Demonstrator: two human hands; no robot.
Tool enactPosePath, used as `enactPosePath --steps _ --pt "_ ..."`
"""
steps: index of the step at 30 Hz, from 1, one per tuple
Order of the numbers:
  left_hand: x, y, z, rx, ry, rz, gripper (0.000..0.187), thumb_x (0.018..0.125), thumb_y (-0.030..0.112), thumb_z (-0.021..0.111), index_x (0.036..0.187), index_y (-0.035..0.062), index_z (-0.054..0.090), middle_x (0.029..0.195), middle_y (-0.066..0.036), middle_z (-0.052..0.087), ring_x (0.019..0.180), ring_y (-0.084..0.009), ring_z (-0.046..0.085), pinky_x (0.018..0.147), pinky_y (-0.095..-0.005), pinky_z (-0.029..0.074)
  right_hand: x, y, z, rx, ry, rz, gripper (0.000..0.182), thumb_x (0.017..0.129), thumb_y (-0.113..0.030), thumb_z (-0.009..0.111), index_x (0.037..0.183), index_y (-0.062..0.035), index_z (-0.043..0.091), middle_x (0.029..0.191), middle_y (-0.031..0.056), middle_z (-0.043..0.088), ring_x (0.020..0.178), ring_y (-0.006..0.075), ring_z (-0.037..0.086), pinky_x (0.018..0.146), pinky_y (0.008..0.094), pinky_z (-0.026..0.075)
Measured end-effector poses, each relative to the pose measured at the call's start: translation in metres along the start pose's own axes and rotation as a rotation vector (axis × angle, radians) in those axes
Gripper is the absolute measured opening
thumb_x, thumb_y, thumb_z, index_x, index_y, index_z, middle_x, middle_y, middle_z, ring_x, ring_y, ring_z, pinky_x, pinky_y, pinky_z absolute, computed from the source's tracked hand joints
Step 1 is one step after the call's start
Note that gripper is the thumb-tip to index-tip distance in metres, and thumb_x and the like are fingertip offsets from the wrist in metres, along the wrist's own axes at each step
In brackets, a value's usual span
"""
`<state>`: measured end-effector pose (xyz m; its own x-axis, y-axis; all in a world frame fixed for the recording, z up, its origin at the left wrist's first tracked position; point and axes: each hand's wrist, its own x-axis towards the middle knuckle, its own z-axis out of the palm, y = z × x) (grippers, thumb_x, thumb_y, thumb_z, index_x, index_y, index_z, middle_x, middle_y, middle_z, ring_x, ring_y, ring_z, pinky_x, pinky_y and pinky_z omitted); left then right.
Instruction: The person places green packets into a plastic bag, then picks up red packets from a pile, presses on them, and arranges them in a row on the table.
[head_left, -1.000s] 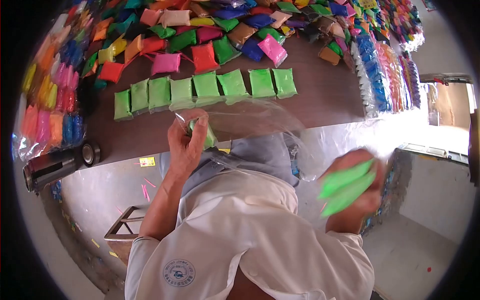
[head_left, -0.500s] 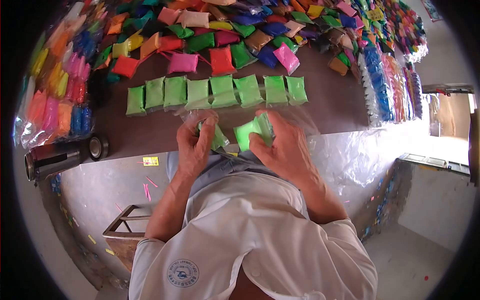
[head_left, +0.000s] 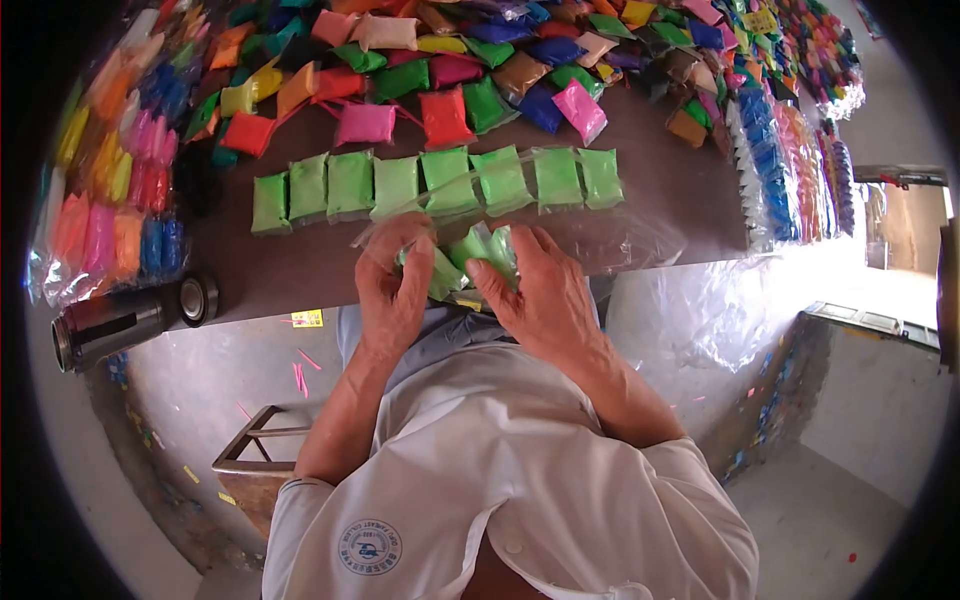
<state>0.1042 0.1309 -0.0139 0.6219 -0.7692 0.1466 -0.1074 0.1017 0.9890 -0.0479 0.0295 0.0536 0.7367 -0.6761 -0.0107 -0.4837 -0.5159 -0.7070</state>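
My left hand (head_left: 395, 275) is closed on a green packet (head_left: 443, 274) at the table's near edge. Close beside it, my right hand (head_left: 535, 290) grips another bright green packet (head_left: 484, 250), its thumb across the front. The two packets touch or overlap between the hands. Just beyond the hands, a row of several green packets (head_left: 350, 185) lies side by side on the brown table (head_left: 300, 265). A clear plastic bag (head_left: 610, 235) spreads from the hands to the right, over part of the row.
Many coloured packets (head_left: 445, 118) are heaped along the back. Bagged packets (head_left: 100, 225) stand at the left, near a dark flask (head_left: 110, 322) with a round lid (head_left: 197, 298). Stacked blue and white packets (head_left: 765, 170) stand at the right. A wooden stool (head_left: 250, 465) is below left.
My right hand has moved left with its green packet, which now meets the one in my left hand. The clear bag now reaches further right, and the row's right-end packets have shifted slightly right.
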Motion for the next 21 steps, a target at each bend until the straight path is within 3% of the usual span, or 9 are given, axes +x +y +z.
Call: enactPosePath --steps 2,5,8,14,21 --pt "0.0 0.003 0.0 -0.002 -0.011 -0.029 0.014 0.099 0.008 0.058 0.105 -0.0028 0.064 0.111 -0.01 0.065 0.099 -0.0167 0.057 0.088 -0.0296 0.044 -0.001 0.0 0.0 0.073 -0.013 -0.051 0.056 0.09 -0.026 0.07 0.131 0.0054 0.048 0.113 0.0255 0.059 0.095 0.0423 0.064 0.079 0.0505 0.051" --pt "0.0 0.007 -0.001 -0.023 -0.017 -0.069 0.015 0.099 0.01 0.059 0.105 -0.0026 0.064 0.112 -0.01 0.065 0.099 -0.0167 0.057 0.088 -0.0298 0.044 -0.007 -0.01 -0.014 0.188 -0.19 0.052 0.061 0.092 -0.025 0.068 0.138 0.0062 0.042 0.121 0.0253 0.055 0.094 0.0407 0.063 0.082 0.0496 0.05" --pt "0.001 0.009 -0.001 -0.038 -0.026 -0.071 0.016 0.099 0.011 0.06 0.105 -0.0023 0.064 0.112 -0.01 0.065 0.098 -0.0164 0.057 0.088 -0.0298 0.044 -0.012 0.005 -0.015 0.293 -0.192 -0.061 0.059 0.093 -0.018 0.065 0.14 0.0077 0.041 0.122 0.0242 0.052 0.091 0.0397 0.063 0.082 0.0471 0.051" --pt "0.002 0.005 -0.004 -0.017 -0.056 -0.015 0.017 0.099 0.013 0.06 0.106 -0.0015 0.065 0.114 -0.011 0.065 0.1 -0.0177 0.058 0.09 -0.0318 0.044 -0.005 0.004 -0.015 0.165 -0.293 -0.018 0.055 0.088 -0.012 0.072 0.136 0.0036 0.049 0.107 0.0211 0.058 0.095 0.0412 0.063 0.081 0.0463 0.052" --pt "0.002 0.006 -0.007 -0.029 -0.099 -0.022 0.015 0.094 0.011 0.065 0.104 -0.0003 0.066 0.117 -0.014 0.064 0.108 -0.0208 0.058 0.096 -0.0334 0.043 -0.006 0.011 0.003 0.132 -0.157 -0.115 0.054 0.083 -0.015 0.077 0.13 0.0011 0.055 0.101 0.0177 0.059 0.09 0.0397 0.064 0.074 0.0468 0.053"
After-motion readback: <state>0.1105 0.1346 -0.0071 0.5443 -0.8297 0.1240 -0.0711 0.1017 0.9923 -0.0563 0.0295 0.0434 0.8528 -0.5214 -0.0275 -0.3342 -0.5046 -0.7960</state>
